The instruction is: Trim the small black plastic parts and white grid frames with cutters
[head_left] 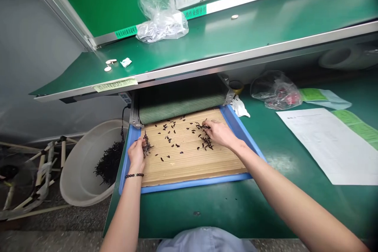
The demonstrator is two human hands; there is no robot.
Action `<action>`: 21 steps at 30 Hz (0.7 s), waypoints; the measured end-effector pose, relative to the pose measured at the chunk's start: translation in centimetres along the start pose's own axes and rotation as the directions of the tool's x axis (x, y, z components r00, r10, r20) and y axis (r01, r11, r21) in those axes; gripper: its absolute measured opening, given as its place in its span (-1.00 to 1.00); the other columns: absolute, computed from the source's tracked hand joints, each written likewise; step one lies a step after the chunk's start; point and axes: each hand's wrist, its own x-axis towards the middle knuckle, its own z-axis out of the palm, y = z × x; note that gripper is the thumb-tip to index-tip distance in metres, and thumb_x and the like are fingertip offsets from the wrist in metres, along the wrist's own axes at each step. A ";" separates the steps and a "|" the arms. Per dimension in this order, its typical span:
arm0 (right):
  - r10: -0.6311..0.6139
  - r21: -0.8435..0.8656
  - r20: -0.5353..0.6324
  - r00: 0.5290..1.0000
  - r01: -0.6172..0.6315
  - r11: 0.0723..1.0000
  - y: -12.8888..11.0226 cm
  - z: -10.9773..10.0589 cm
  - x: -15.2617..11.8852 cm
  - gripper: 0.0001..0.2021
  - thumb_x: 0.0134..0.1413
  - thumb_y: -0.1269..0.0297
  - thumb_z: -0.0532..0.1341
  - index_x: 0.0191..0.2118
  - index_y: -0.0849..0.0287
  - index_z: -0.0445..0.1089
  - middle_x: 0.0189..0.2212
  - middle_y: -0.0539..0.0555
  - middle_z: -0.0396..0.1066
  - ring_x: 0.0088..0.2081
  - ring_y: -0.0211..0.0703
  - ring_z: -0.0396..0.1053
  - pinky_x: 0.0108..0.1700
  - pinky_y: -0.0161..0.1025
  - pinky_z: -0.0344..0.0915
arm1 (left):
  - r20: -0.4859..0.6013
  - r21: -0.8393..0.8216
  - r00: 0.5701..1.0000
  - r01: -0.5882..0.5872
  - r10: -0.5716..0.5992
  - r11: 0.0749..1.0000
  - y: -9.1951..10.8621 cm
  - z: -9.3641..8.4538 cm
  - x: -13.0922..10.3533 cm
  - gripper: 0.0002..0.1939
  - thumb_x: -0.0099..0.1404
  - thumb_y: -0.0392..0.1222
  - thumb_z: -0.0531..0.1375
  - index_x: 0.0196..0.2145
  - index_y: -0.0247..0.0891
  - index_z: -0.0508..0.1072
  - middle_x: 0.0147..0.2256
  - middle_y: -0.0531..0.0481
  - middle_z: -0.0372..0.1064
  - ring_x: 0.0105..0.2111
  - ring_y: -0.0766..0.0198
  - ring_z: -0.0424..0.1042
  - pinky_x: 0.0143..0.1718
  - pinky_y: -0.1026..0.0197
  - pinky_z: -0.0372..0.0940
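Note:
A blue tray [191,186] lined with ribbed cardboard [191,165] lies on the green table. Small black pieces [169,139] are scattered over the cardboard. At the tray's left side, my left hand [136,153] closes on a bunch of thin, branched black pieces [147,146]. My right hand [217,132] pinches similar branched black pieces [201,125] above the right half of the cardboard. Just below its fingers lies a loose cluster of black pieces [207,141]. What these pieces are exactly is too small to tell.
A green conveyor belt [180,109] ends over the tray's far edge. Left of the table stands a white tub [79,165] holding a black heap [110,162]. Papers [325,145] and a clear bag [277,90] lie to the right. A green shelf [206,43] overhangs the back.

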 end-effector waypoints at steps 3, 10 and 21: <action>0.065 0.042 -0.034 0.997 -0.063 0.997 -0.9 0.5 -2.2 -0.54 0.26 0.05 -0.01 0.18 0.11 0.19 0.02 0.24 0.32 -0.01 0.07 0.37 -0.01 -0.10 0.26 | 0.001 -0.129 0.992 0.125 -0.126 0.984 0.2 -0.7 -1.0 -0.71 -0.04 -0.05 0.34 -0.41 -0.31 0.49 -0.41 0.02 0.45 -0.43 0.34 0.38 -0.44 0.29 0.23; 0.053 0.257 0.115 0.992 -0.081 0.963 -2.5 0.6 -2.4 -0.18 -0.06 -0.23 0.23 0.26 0.06 0.10 0.16 0.25 0.19 0.14 0.15 0.25 0.13 -0.04 0.20 | 0.092 -0.217 0.980 0.190 -0.174 0.957 0.0 -2.3 -2.1 -0.68 -0.04 -0.03 0.36 -0.38 -0.29 0.48 -0.39 0.03 0.43 -0.41 0.35 0.39 -0.51 0.35 0.20; -0.051 0.166 0.112 0.992 0.032 0.986 -4.5 3.3 -2.6 -0.56 0.00 0.17 0.27 0.04 0.12 0.34 0.04 0.15 0.34 0.07 0.00 0.31 0.10 -0.16 0.22 | 0.387 -0.470 0.808 0.587 -0.444 0.659 2.2 -6.5 -2.1 -0.89 0.20 -0.18 0.18 -0.44 -0.22 0.42 -0.45 0.03 0.45 -0.41 0.25 0.45 -0.25 0.00 0.40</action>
